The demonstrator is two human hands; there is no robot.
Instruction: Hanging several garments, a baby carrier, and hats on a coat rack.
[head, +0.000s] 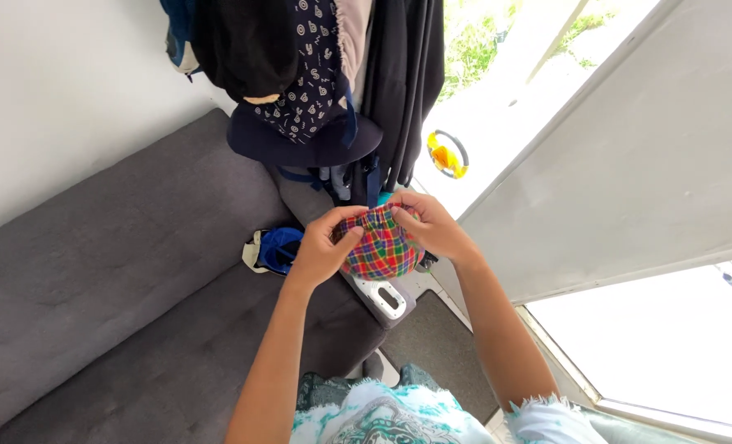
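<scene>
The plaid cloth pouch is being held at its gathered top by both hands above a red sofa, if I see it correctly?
Not quite: the sofa is grey, not red. The head view shows both the left hand and the right hand pinching the gathered top of the plaid cloth pouch above it.

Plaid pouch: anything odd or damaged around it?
No damage shows. The plaid pouch is gathered at its top between left hand and right hand. A blue item lies crumpled on the grey sofa.

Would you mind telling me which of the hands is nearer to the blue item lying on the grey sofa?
Left. The left hand grips the plaid cloth right beside the blue item; the right hand holds the cloth's far side.
</scene>
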